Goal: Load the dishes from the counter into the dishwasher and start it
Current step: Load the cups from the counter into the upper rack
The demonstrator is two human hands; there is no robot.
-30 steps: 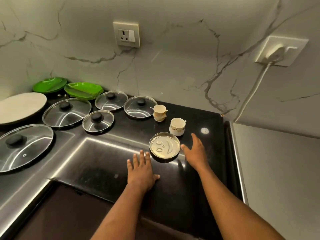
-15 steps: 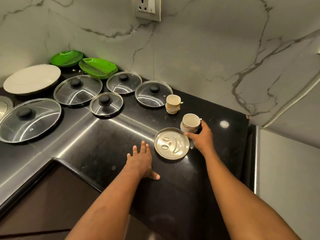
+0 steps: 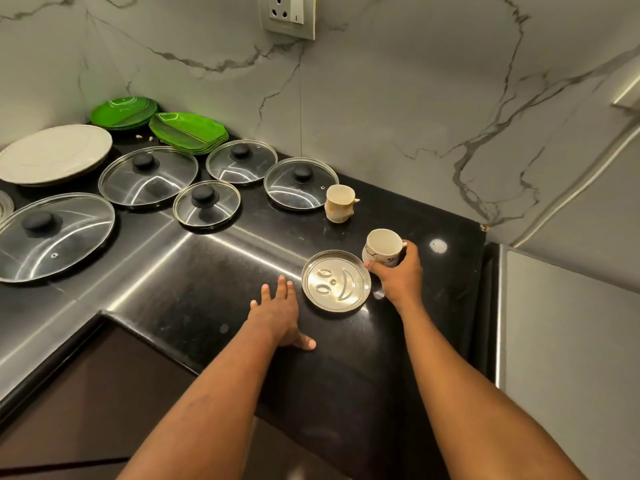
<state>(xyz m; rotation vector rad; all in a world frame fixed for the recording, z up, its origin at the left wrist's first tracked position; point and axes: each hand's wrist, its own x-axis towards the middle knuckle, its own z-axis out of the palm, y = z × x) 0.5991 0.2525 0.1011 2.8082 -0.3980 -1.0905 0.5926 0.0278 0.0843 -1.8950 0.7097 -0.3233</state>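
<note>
On the black counter (image 3: 194, 292), the right hand (image 3: 398, 277) grips a cream cup (image 3: 382, 247), fingers curled round it; the left hand (image 3: 278, 315) rests flat, fingers spread, beside the steel plate (image 3: 336, 280).

The steel plate (image 3: 336, 281) lies on the counter (image 3: 346, 393). Just left of it, the left hand (image 3: 277, 310) rests flat on the counter. Just right of it and slightly behind, the right hand (image 3: 398, 275) holds a cup (image 3: 382, 245). Behind the steel plate stands a second cup (image 3: 339, 203). Further behind and left of it lie the lids (image 3: 301, 183), with the stacked plates (image 3: 188, 131) beyond, in the corner.
</note>
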